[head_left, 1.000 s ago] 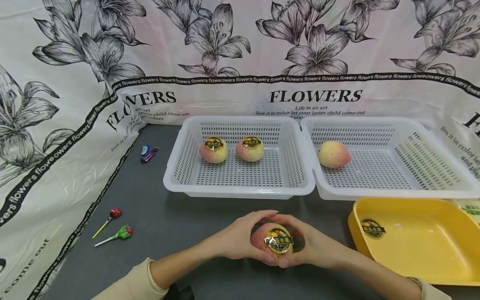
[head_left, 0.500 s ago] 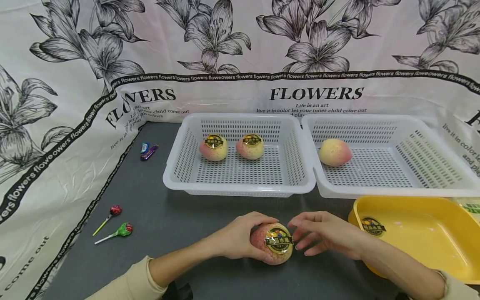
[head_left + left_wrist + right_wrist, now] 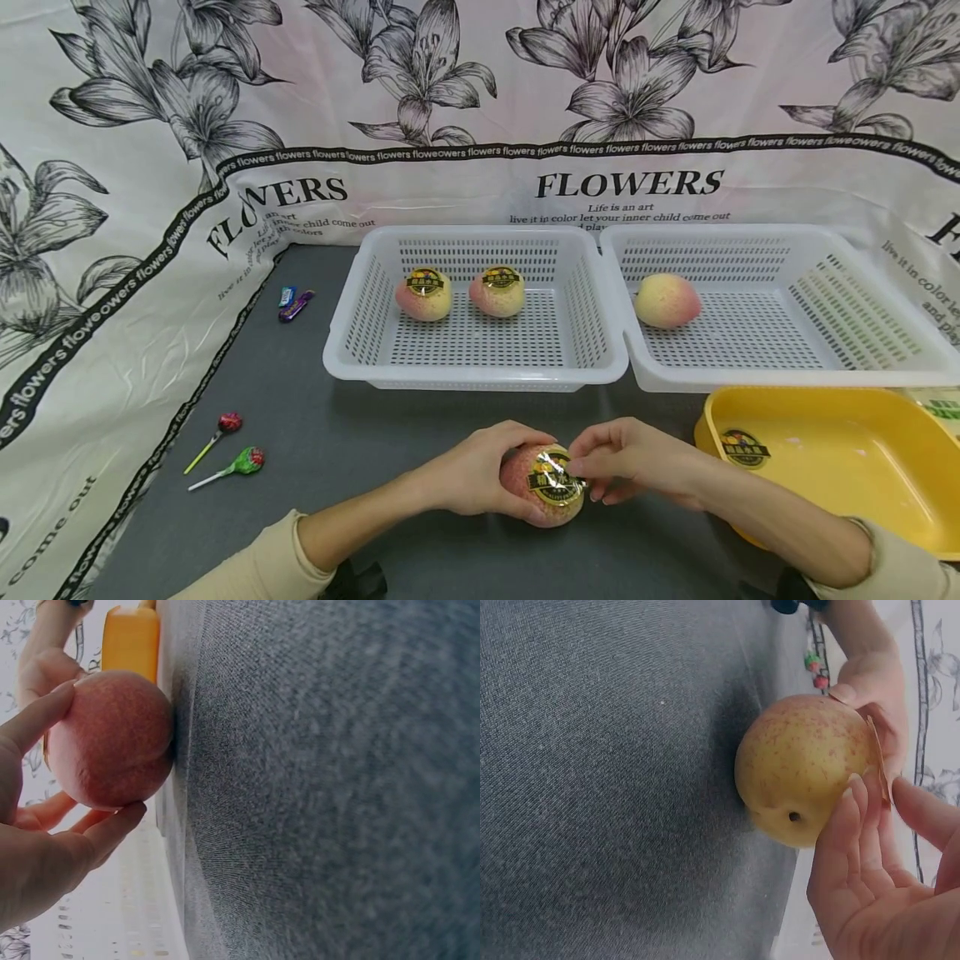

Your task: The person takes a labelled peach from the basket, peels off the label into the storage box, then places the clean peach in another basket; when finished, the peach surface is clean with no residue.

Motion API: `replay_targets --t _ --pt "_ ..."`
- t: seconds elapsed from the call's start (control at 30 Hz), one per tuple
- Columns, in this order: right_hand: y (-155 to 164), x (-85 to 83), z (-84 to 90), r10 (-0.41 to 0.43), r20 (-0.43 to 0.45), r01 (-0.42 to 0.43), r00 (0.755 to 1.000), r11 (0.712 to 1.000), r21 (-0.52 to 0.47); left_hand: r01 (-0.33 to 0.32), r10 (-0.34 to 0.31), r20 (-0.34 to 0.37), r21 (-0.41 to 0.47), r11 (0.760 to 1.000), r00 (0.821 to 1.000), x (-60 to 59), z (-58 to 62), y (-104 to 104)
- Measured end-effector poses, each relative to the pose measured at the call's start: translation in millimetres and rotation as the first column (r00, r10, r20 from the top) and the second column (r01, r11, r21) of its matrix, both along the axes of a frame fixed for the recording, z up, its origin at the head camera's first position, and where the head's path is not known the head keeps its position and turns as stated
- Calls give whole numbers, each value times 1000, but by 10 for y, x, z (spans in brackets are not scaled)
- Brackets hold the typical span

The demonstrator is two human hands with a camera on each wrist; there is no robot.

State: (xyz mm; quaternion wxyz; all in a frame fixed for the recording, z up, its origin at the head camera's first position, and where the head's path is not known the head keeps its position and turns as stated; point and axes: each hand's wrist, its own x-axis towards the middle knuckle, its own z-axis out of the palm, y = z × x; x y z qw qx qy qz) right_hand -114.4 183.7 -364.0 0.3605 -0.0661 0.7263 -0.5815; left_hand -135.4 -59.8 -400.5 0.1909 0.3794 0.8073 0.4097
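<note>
A pink-and-yellow peach (image 3: 523, 479) rests on the grey table, held between the thumb and fingers of my left hand (image 3: 476, 473). On its upper face is a round black-and-gold sticker (image 3: 552, 483). My right hand (image 3: 637, 462) pinches the sticker's right edge between thumb and forefinger. In the right wrist view, one end of the sticker (image 3: 879, 761) stands away from the skin, and the other right fingers (image 3: 855, 825) lie along the peach's side. The left wrist view shows the peach's redder side (image 3: 120, 742) with left fingertips above and below it.
Behind the hands, a white basket (image 3: 480, 379) holds two stickered peaches (image 3: 423, 302). Another white basket (image 3: 750, 379) beside it holds one peach (image 3: 667, 302) with no sticker showing. A yellow bin (image 3: 840, 475) bears a similar sticker (image 3: 744, 448). Lollipops (image 3: 246, 461) and wrapped candies (image 3: 296, 306) lie left.
My right hand let go of the peach, drew back to the right, then came back to the sticker's edge. The left hand keeps its grip on the peach.
</note>
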Motion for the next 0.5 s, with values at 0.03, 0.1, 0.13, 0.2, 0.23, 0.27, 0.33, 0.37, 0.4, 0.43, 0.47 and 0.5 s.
replay_targets --t 0.03,0.1,0.13,0.2,0.23,0.27,0.33,0.37,0.4,0.43,0.47,0.5 --pt "-12 -4 -3 5 -19 -5 1000 1000 17 3 -3 1 -5 1000 1000 1 2 -3" --pt "-34 -10 -11 7 -50 -5 999 999 50 7 -7 11 -15 1000 1000 0 4 -5" --pt "-43 -11 -16 8 -63 -4 998 998 58 9 -8 14 -17 1000 1000 0 4 -5" --pt "-53 -13 -26 5 -83 0 997 998 67 12 -12 22 -19 1000 1000 1 4 -8" --pt "-56 -15 -25 1 -87 5 996 998 67 12 -12 29 -19 1000 1000 1 5 -10" --pt "-56 -16 -22 -5 -89 11 996 998 65 11 -10 35 -20 1000 999 0 5 -11" --pt "-44 -18 4 -18 -86 21 996 999 45 9 -8 40 -24 1000 999 -1 6 -13" --pt "-32 -22 32 -22 -84 24 996 999 29 6 -5 43 -27 1000 999 -1 7 -16" --pt "-15 -29 66 -25 -83 26 996 1000 10 4 -2 44 -30 1000 999 -3 7 -19" --pt "8 -36 113 -28 -82 28 996 1000 -6 1 1 49 -35 999 999 -5 5 -21" --pt "35 -44 166 -32 -82 31 996 999 -19 -1 3 47 -38 999 999 -7 5 -24" --pt "70 -53 222 -35 -88 32 996 999 -27 -2 3 44 -40 999 999 -8 5 -26"
